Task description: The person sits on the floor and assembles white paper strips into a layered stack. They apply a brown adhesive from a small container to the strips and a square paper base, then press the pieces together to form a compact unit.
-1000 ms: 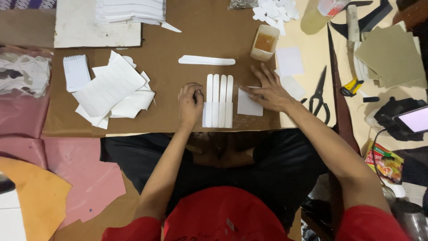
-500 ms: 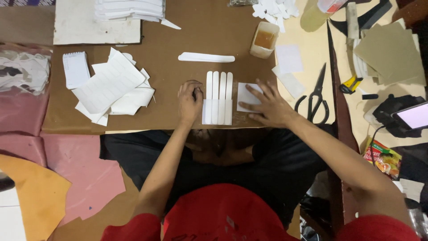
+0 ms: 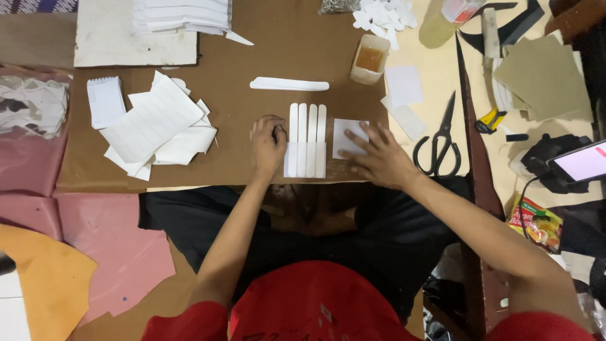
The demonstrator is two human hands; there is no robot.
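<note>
Several white strips with rounded tops [image 3: 306, 140] lie side by side on a brown board [image 3: 252, 57]. My left hand [image 3: 267, 145] rests curled at their left edge, touching the outermost strip. My right hand [image 3: 374, 155] lies flat, fingers spread, on a small white paper square [image 3: 347, 135] just right of the strips. One more white strip [image 3: 289, 84] lies crosswise above the row.
A pile of white paper sheets [image 3: 156, 125] lies left of my hands, beside a small notepad [image 3: 105, 101]. A small tub of amber glue [image 3: 370, 59], black scissors [image 3: 437, 140], grey card sheets [image 3: 544, 77] and a phone [image 3: 584, 160] sit to the right. Pink and orange sheets cover the floor at left.
My right hand has slid toward me and now lies flat on the white square. My left hand has stayed at the strips' left edge.
</note>
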